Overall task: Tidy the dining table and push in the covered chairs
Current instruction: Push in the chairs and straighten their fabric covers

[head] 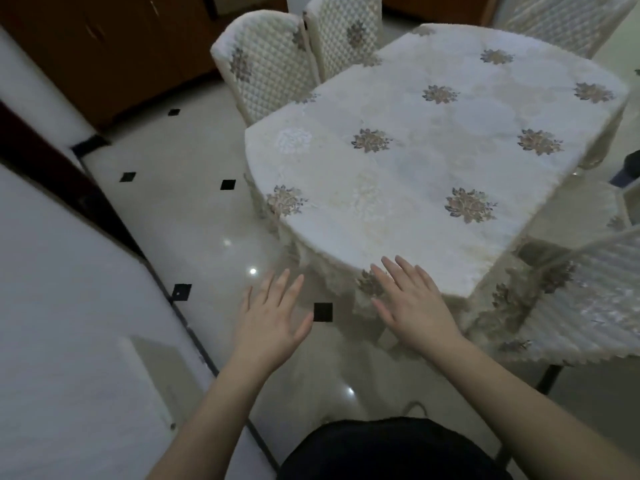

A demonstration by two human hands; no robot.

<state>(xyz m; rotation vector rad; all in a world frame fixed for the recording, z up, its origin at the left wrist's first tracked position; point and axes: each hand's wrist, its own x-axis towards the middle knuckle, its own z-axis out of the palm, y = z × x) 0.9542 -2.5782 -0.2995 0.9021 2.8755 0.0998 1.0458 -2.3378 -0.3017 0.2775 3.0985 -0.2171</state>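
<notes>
One table [433, 174], cloth-covered. Four covered chairs: two side by side at far left corner [263, 71] [343, 32], one at far right [561, 22], one at near right [588, 299]. Two hands, left [270, 327] and right [412, 306], both flat, fingers spread. Nine flower motifs counted on tabletop cloth, more on hanging edge. Six black diamond insets on floor tiles [194, 216]. One wooden cabinet [104, 39].
</notes>
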